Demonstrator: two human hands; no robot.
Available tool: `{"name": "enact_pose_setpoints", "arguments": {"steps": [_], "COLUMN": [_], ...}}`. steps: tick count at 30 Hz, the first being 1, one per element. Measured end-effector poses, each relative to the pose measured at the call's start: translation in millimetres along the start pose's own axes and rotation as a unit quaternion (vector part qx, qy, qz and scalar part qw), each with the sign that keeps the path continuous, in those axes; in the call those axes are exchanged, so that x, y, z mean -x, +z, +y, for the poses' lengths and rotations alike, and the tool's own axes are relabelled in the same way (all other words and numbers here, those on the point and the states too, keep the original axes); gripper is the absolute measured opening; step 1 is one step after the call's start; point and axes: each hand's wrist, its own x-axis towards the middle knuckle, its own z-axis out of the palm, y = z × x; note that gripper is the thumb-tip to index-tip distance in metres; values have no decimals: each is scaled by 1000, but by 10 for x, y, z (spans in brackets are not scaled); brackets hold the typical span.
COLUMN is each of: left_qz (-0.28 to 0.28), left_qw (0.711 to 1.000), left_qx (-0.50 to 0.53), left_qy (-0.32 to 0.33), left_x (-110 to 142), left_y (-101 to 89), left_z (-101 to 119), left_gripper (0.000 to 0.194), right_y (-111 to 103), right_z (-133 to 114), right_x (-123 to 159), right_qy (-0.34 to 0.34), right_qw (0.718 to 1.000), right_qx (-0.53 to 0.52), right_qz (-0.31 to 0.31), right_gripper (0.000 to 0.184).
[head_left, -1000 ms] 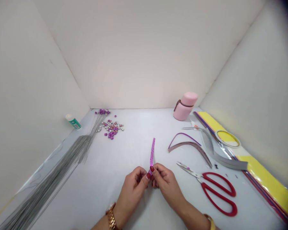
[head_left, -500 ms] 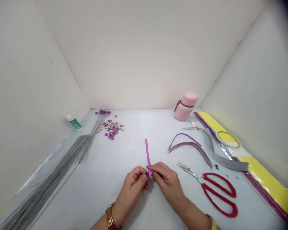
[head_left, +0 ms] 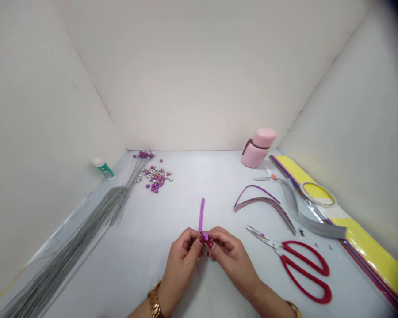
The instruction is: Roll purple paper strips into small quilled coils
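A: Piece in hand?
B: One narrow purple paper strip (head_left: 201, 215), upright, with its lower end rolled into a small tight coil (head_left: 205, 236), held between both hands just above the worktop.

A: Hand state?
B: The left hand (head_left: 182, 260) and right hand (head_left: 230, 260) are both narrow, fingertips pinching the coil, hands nearly touching.

A: Handling?
B: Looks very light and soft, likely to bend or unroll easily. Best hold is at the coil, not the free tail.

A: Counts?
B: Right of the right hand: one pair of red-handled scissors (head_left: 293, 269), two curved strips, one thin purple (head_left: 257, 190) and one wider grey (head_left: 265, 205), and one pink bottle (head_left: 258, 148) further ahead. Left of the left hand: one bundle of thin grey wires (head_left: 86, 221), too many to count, one heap of purple and silver beads (head_left: 155, 179), dozens, and one small green-labelled glue bottle (head_left: 103, 168). All on the pale worktop (head_left: 185, 194).
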Motion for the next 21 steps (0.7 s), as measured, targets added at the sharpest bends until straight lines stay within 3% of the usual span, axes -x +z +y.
{"name": "enact_pose_setpoints", "arguments": {"steps": [12,15,18,21], "left_qz": [13,35,14,19], "left_qw": [994,991,987,987], "left_qx": [-103,-114,-129,-129], "left_qy": [31,61,95,91], "left_x": [17,15,6,-5], "left_y": [-21,-44,-60,-55], "left_z": [29,46,72,75], "left_gripper": [22,15,14,14], "right_y": [-40,-47,-48,-42], "right_z": [-21,-34,-26,-12], "right_x": [-22,-32,-36,-29], "right_qy": [7,-5,-13,18], "right_qw": [999,999,999,1000], "right_qx": [30,34,30,13], "right_qz": [24,19,5,0], "right_gripper": [21,20,22,25]}}
